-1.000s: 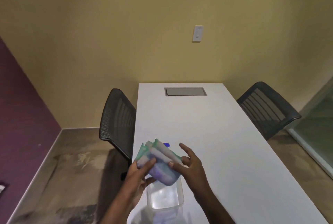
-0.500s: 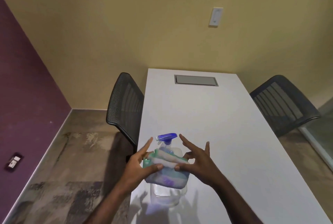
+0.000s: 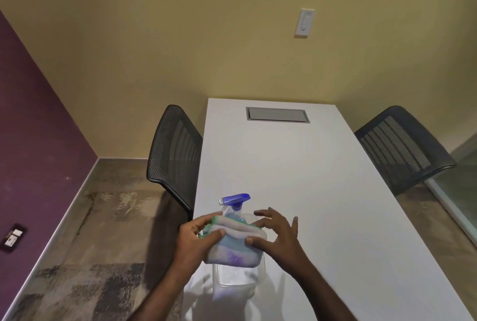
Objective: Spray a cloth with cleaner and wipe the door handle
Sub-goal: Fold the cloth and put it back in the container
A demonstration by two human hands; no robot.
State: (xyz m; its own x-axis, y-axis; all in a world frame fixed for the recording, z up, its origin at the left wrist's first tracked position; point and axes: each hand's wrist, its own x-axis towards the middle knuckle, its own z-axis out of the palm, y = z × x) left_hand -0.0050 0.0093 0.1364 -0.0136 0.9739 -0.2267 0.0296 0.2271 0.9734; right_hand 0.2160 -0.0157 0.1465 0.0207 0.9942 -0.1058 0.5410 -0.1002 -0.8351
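A folded cloth (image 3: 233, 248), pale with blue, purple and green-edged layers, is held between both hands above a clear plastic container (image 3: 237, 278) on the white table (image 3: 309, 191). My left hand (image 3: 196, 240) grips the cloth's left end with thumb on top. My right hand (image 3: 277, 235) pinches its right end with thumb and forefinger, the other fingers spread. A spray bottle (image 3: 235, 204) with a blue trigger head stands just behind the cloth, its lower part hidden. No door handle is in view.
Two black mesh chairs stand at the table, one on the left (image 3: 173, 155) and one on the right (image 3: 402, 145). A grey cable hatch (image 3: 277, 114) sits at the table's far end. A glass panel (image 3: 464, 181) is at the right edge.
The cloth has come lower and flatter in front of the spray bottle, and my left hand has closed round its left end. The view has shifted slightly.
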